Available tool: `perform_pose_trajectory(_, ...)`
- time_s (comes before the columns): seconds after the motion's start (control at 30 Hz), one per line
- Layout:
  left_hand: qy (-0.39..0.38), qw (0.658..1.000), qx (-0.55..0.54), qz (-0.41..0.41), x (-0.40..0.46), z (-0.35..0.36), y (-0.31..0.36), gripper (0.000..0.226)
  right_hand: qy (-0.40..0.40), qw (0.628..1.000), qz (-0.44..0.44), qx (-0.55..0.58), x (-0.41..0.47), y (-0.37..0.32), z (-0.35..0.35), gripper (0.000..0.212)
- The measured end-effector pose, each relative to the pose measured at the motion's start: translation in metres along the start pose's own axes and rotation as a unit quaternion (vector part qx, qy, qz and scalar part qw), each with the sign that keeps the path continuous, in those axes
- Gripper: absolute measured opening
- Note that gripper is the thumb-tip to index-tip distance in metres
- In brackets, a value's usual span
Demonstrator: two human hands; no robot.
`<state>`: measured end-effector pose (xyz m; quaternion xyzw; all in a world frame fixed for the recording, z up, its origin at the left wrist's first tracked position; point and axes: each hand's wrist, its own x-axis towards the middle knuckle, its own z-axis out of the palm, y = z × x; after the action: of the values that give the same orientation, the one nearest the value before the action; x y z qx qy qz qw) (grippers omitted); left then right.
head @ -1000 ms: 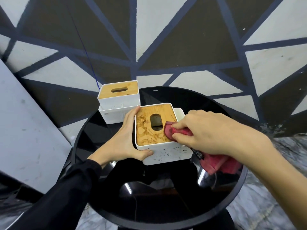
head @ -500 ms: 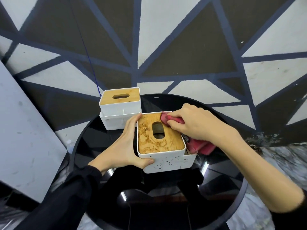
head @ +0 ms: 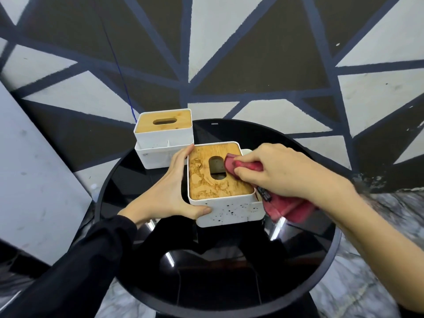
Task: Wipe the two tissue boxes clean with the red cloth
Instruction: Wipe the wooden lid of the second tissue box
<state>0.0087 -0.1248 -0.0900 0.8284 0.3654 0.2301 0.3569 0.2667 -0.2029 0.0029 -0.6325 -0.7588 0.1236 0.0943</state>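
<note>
Two white tissue boxes with wooden lids stand on a round black table [head: 321, 260]. The near tissue box [head: 227, 210] has dark specks on its front wall and stains on its lid. My left hand [head: 165, 198] grips its left side, thumb on the front wall and fingers along the far left corner. My right hand [head: 277, 171] holds the red cloth [head: 286, 208] and presses a bunched end of it onto the lid just right of the oval slot; the rest hangs off the box's right side. The far tissue box [head: 164, 136] stands untouched at the back left.
A grey board [head: 34, 180] leans at the left beside the table. Behind the table rises a wall painted with dark and white triangles [head: 252, 65]. A thin blue cord [head: 119, 72] hangs down to the far box. The near half of the glossy tabletop reflects lights.
My right hand has dragged the cloth across the near box's lid, from its far right corner back toward the middle beside the slot. My left hand keeps its hold on the box.
</note>
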Motion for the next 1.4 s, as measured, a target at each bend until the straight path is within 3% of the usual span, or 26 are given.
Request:
perform_pose_trajectory(0.17,-0.007,1.000,0.010,-0.003,0.000,-0.003,0.002,0.143,0.034,0.999,0.028,0.004,0.047,0.008,-0.001,0.030)
perform_pose_trajectory(0.3,-0.005,1.000,0.012,-0.001,0.001,-0.003,0.002,0.143,0.066,0.997,0.012,-0.034,0.035,0.007,0.007,0.031)
perform_pose_trajectory(0.63,-0.020,1.000,0.015,-0.003,0.001,-0.003,0.004,0.141,0.005,0.998,0.007,-0.060,-0.039,-0.014,0.004,0.037)
perform_pose_trajectory(1.07,-0.015,0.999,0.029,0.004,0.000,-0.004,0.006,0.140,0.028,0.997,0.022,-0.074,0.055,0.011,0.002,0.039)
perform_pose_trajectory(1.27,-0.016,0.999,0.033,0.004,0.002,-0.003,0.005,0.144,0.006,0.998,0.009,-0.061,0.011,0.003,0.004,0.030)
perform_pose_trajectory(1.4,-0.023,0.999,0.032,0.004,0.002,-0.002,0.005,0.143,-0.058,0.997,-0.001,-0.051,-0.035,-0.007,-0.007,0.032)
